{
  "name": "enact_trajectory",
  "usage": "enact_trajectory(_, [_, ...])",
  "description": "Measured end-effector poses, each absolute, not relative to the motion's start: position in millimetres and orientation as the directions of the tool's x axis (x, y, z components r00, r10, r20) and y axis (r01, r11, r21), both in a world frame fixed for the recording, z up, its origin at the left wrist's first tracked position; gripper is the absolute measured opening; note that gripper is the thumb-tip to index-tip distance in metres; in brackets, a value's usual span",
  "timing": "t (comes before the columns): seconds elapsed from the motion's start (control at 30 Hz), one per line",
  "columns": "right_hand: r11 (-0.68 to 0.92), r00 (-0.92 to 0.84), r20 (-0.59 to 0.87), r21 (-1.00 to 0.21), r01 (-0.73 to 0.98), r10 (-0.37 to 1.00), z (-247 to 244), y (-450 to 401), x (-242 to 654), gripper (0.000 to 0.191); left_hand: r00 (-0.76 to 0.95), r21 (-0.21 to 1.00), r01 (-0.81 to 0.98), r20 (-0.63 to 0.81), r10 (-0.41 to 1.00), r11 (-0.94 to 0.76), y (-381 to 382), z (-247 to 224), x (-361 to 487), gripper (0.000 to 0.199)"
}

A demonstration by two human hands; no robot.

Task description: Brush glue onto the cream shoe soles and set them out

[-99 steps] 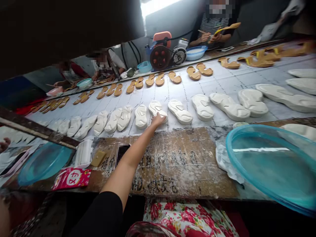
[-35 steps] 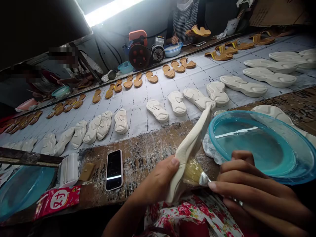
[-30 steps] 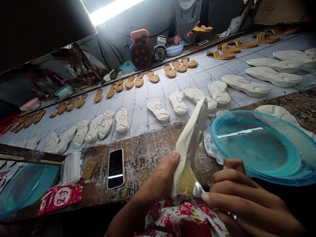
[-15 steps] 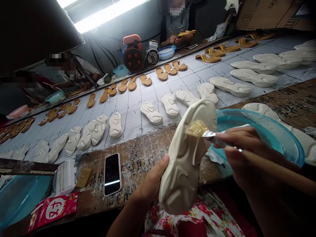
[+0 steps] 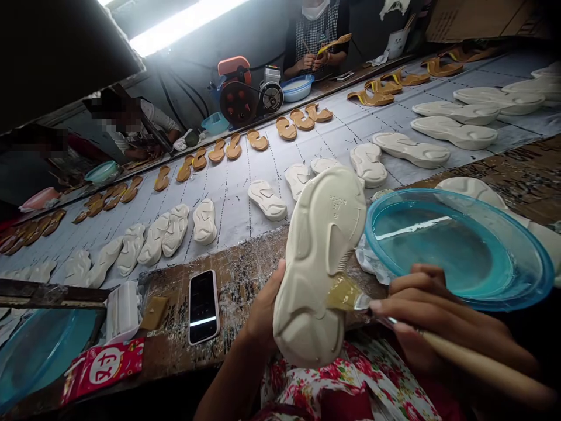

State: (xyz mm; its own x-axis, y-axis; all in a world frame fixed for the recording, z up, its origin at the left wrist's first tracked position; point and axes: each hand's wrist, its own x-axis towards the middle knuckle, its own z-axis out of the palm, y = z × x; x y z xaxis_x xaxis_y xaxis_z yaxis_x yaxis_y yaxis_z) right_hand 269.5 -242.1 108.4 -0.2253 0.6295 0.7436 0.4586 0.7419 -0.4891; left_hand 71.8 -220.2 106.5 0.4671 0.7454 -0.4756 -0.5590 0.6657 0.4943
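Partly hidden, left hand [image 5: 265, 310] clamped on pale sole [image 5: 313, 269], right hand [image 5: 442, 321] gripping flat brush [image 5: 346, 294] at its edge

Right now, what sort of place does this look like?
Most likely a shoe-sole workshop: rows of white moulded soles and tan footbeds lie on a long marked table, and the right hand holds a flat brush against a sole held in the left hand.

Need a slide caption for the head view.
Left hand grips a white shoe sole; right hand holds a flat brush against its side.
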Motion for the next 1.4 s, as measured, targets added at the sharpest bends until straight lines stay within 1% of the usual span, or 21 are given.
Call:
enact_trajectory(0.1, [0.789,-0.318,0.738,-0.460,0.408,0.595,110.4,-244.2,269.2,0.011,0.451,0.484,-0.579,-0.480,0.752,0.656,-219.2,111.6,74.8,0.057])
enact_trajectory(0.23, [0.759,-0.226,0.755,-0.493,0.425,0.616,111.2,-246.5,267.1,0.010,0.423,0.505,-0.604,-0.453,0.785,0.616,-218.1,114.8,81.9,0.060])
enact_trajectory(0.33, [0.776,-0.266,0.765,-0.437,0.455,0.587,106.9,-250.0,262.9,0.012,0.425,0.515,-0.625,-0.405,0.810,0.586,-214.7,114.4,87.8,0.066])
enact_trajectory(0.4, [0.793,-0.313,0.754,-0.424,0.438,0.577,102.9,-255.3,261.4,0.011,0.362,0.532,-0.663,-0.388,0.848,0.526,-210.8,113.7,90.0,0.068])
enact_trajectory(0.47, [0.784,-0.316,0.735,-0.462,0.415,0.601,99.9,-260.3,263.3,0.010,0.272,0.551,-0.689,-0.405,0.873,0.470,-207.4,113.1,90.5,0.066])
enact_trajectory(0.53, [0.785,-0.319,0.725,-0.498,0.369,0.610,99.5,-260.9,267.8,0.012,0.231,0.565,-0.687,-0.425,0.875,0.456,-206.3,112.3,90.6,0.065])
enact_trajectory(0.6, [0.791,-0.283,0.747,-0.511,0.335,0.602,102.2,-255.5,271.0,0.013,0.247,0.591,-0.656,-0.418,0.874,0.468,-208.4,111.0,92.1,0.063])
enact_trajectory(0.7, [0.761,-0.218,0.745,-0.539,0.360,0.630,108.3,-243.1,266.8,0.015,0.271,0.652,-0.596,-0.388,0.881,0.470,-213.2,107.9,97.5,0.058])
enact_trajectory(0.77, [0.764,-0.251,0.741,-0.507,0.398,0.623,109.6,-239.0,259.4,0.015,0.241,0.663,-0.603,-0.380,0.893,0.444,-212.4,104.9,100.7,0.058])
enact_trajectory(0.87, [0.819,-0.410,0.722,-0.397,0.414,0.557,103.1,-242.8,252.4,0.014,0.195,0.593,-0.679,-0.424,0.885,0.433,-201.3,98.1,98.5,0.062])
enact_trajectory(0.93, [0.822,-0.431,0.709,-0.406,0.399,0.559,94.3,-246.6,256.1,0.012,0.290,0.494,-0.674,-0.507,0.812,0.549,-190.8,92.6,91.7,0.062])
enact_trajectory(1.0, [0.754,-0.285,0.720,-0.489,0.439,0.633,84.6,-245.7,269.3,0.004,0.454,0.392,-0.600,-0.551,0.701,0.697,-182.6,87.6,82.8,0.062])
enact_trajectory(1.03, [0.696,-0.178,0.718,-0.533,0.481,0.673,80.3,-242.8,279.4,0.004,0.503,0.371,-0.578,-0.539,0.675,0.727,-180.6,85.6,78.6,0.061])
enact_trajectory(1.07, [0.615,-0.060,0.703,-0.575,0.540,0.709,76.5,-238.3,291.4,0.009,0.508,0.376,-0.595,-0.509,0.695,0.710,-180.2,83.8,74.9,0.059])
enact_trajectory(1.1, [0.558,-0.004,0.691,-0.580,0.593,0.723,73.4,-232.7,304.5,0.009,0.463,0.401,-0.651,-0.463,0.756,0.644,-181.4,82.0,71.7,0.056])
enact_trajectory(1.17, [0.483,0.043,0.685,-0.555,0.677,0.727,68.6,-219.7,330.4,0.006,0.300,0.450,-0.776,-0.351,0.887,0.441,-187.6,77.8,67.1,0.042])
enact_trajectory(1.2, [0.456,0.048,0.690,-0.528,0.716,0.723,66.3,-213.1,341.3,0.006,0.258,0.454,-0.806,-0.308,0.916,0.380,-192.0,74.7,65.3,0.037])
enact_trajectory(1.23, [0.437,0.038,0.692,-0.497,0.749,0.721,63.8,-206.8,349.8,0.007,0.266,0.447,-0.814,-0.279,0.923,0.370,-196.6,70.6,63.9,0.034])
enact_trajectory(1.3, [0.426,-0.015,0.685,-0.436,0.793,0.729,57.4,-196.1,358.8,0.007,0.423,0.420,-0.748,-0.295,0.857,0.514,-205.0,60.1,62.3,0.038])
enact_trajectory(1.37, [0.455,-0.088,0.672,-0.392,0.800,0.735,50.3,-188.6,359.4,0.011,0.569,0.384,-0.616,-0.387,0.726,0.688,-210.7,48.6,62.9,0.056])
enact_trajectory(1.4, [0.475,-0.116,0.671,-0.382,0.793,0.732,47.5,-186.3,358.4,0.014,0.599,0.365,-0.565,-0.436,0.672,0.740,-212.5,43.6,64.2,0.064])
